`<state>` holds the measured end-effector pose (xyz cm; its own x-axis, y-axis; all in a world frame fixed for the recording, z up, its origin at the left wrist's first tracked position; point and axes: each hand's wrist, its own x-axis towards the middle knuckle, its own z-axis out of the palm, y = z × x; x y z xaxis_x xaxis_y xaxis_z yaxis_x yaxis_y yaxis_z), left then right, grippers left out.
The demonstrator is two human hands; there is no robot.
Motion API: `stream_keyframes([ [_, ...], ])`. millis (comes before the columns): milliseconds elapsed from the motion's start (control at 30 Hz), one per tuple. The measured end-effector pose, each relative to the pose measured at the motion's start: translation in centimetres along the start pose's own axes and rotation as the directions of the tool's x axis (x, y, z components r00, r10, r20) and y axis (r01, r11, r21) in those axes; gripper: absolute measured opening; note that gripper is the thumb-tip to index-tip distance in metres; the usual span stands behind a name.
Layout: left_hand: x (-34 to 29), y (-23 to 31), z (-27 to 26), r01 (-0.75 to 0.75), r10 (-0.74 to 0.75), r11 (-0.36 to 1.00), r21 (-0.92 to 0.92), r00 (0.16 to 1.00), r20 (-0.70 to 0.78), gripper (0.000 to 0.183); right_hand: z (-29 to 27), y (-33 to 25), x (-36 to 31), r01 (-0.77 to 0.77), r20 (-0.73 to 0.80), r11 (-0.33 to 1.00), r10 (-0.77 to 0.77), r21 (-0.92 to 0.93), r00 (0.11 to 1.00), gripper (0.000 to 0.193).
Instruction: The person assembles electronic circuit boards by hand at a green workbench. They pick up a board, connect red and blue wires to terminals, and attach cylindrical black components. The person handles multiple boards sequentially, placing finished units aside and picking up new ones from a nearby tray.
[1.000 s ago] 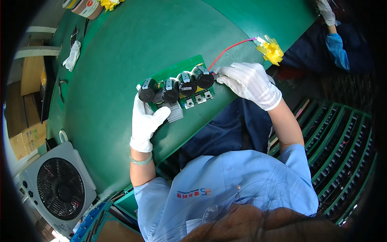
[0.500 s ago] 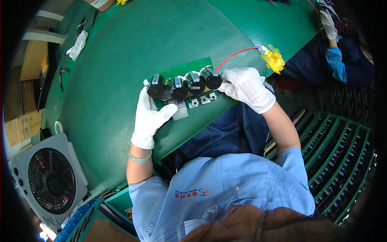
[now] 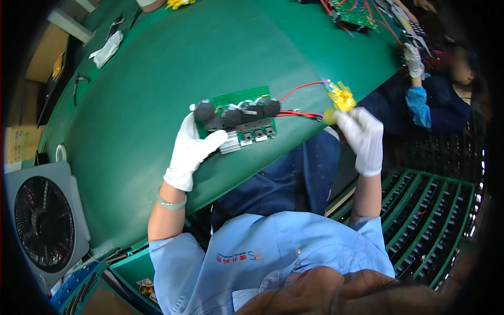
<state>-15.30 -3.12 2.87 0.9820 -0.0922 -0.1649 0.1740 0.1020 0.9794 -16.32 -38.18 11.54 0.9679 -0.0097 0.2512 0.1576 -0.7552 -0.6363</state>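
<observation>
My left hand (image 3: 190, 149), in a white glove, grips the left end of a green circuit board (image 3: 236, 98), its thumb by a finned metal heat sink (image 3: 230, 144). Several large black capacitors (image 3: 231, 116) stand in a row on the board, with small square metal-tabbed parts along its near edge. Red wires (image 3: 296, 113) run from the board's right end. My gloved right hand (image 3: 362, 137) is at the table's edge, its fingers closed on a piece of yellow tape (image 3: 329, 116) below a crumpled bunch of yellow tape strips (image 3: 342, 96). The fingertips are slightly blurred.
A co-worker's gloved hand (image 3: 413, 62) is at the far right, near another wired board (image 3: 356, 16). A white glove (image 3: 107, 50) and pliers lie far left. A grey fan (image 3: 44, 220) stands at left. Green slotted racks (image 3: 415, 226) are at lower right.
My right hand has left the board's right end and moved right to the yellow tape. More red wires now show beside the board. My left hand keeps its grip.
</observation>
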Motion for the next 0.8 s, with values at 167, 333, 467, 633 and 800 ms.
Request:
stream_keyframes([
  [167,0.2,0.8,0.1,0.093,-0.093,0.996,0.001,0.996,-0.004,0.092,-1.5,10.3,3.7,-0.377,0.120,0.803,0.478,-0.461,0.870,0.062],
  [333,-0.2,1.6,0.5,0.150,-0.149,0.989,0.009,0.987,-0.058,0.092,-2.6,11.0,2.4,-0.269,0.039,0.628,0.431,-0.730,0.901,0.070],
  [467,0.1,1.8,0.4,0.155,-0.143,0.978,0.137,0.986,-0.089,0.086,-3.3,9.3,0.4,-0.259,0.011,0.953,0.264,-0.161,0.965,0.032],
  [633,0.2,1.6,0.1,0.120,-0.118,0.986,-0.112,0.993,0.026,0.063,1.7,3.5,-0.8,-0.303,0.315,0.844,0.169,0.443,0.934,0.022],
  [800,1.0,0.1,-1.6,0.134,-0.136,0.987,0.088,0.991,0.010,0.064,6.6,-1.2,1.2,0.098,0.318,0.977,-0.155,0.189,0.936,0.070],
])
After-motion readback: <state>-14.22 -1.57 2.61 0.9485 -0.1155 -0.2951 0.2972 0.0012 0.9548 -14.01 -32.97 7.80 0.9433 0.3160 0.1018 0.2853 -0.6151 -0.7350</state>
